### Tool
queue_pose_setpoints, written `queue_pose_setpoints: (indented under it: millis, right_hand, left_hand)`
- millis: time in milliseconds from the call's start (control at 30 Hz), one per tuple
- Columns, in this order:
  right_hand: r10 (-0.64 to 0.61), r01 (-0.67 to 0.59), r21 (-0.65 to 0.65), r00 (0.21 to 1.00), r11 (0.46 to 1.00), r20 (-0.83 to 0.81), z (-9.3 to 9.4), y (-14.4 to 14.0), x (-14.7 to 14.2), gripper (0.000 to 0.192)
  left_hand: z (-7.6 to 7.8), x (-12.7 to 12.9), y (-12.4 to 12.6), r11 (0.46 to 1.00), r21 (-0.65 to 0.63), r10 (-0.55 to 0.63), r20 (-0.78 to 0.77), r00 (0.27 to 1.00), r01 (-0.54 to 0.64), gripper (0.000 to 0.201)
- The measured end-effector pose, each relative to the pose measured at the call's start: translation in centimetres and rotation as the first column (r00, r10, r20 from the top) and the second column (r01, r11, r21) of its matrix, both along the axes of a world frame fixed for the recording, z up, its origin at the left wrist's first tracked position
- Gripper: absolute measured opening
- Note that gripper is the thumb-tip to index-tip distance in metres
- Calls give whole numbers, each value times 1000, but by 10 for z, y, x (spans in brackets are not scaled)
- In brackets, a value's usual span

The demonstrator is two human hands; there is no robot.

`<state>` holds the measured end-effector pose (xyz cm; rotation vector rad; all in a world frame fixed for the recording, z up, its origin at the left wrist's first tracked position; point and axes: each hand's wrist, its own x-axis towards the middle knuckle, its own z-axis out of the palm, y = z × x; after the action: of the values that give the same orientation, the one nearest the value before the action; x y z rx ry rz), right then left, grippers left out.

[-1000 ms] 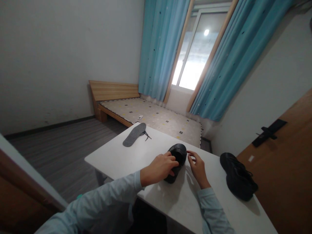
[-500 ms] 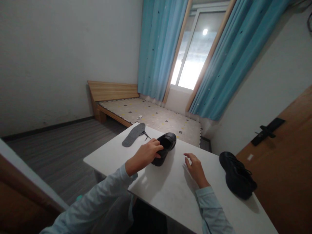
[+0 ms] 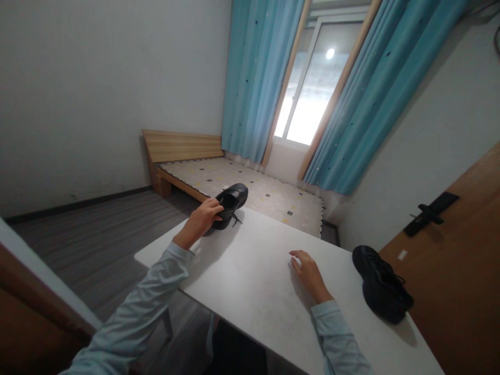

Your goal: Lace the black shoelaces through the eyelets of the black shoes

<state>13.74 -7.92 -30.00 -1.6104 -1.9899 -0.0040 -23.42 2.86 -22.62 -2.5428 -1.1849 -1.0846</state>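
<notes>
White table (image 3: 250, 271): left hand (image 3: 202, 214) at eleven o'clock grips a shoe (image 3: 239, 195) by its rear rim, toe toward one, while right hand (image 3: 309, 273), empty, fingers parted, is at its four.

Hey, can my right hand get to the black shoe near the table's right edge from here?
Probably yes: your right hand holds nothing, and only white tabletop shows between it and that black shoe. A sideways reach looks enough.
</notes>
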Motion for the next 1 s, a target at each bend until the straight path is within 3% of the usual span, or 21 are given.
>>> queue_pose_setpoints:
  millis: [233, 467, 633, 833, 1000]
  right_hand:
    - [-3, 3, -4, 1000, 1000, 8, 3, 1, -3, 24]
    - [5, -5, -6, 1000, 1000, 27, 4, 2, -3, 23]
    - [19, -18, -22, 999, 1000, 31, 5, 2, -6, 22]
    - [12, -8, -65, 998, 998, 55, 6, 0, -8, 22]
    - [4, 0, -80, 998, 997, 58, 7, 0, -8, 23]
  left_hand:
    - [-17, -18, 22, 999, -40, 22, 11, 1000, -21, 15]
    - [-21, -18, 17, 971, -184, 130, -117, 985, -150, 20]
    - [-22, -16, 15, 958, -216, 155, -161, 975, -188, 27]
    - [-15, -10, 17, 930, -262, 194, -247, 949, -258, 27]
    - [7, 3, 5, 892, -272, 263, -340, 903, -362, 23]
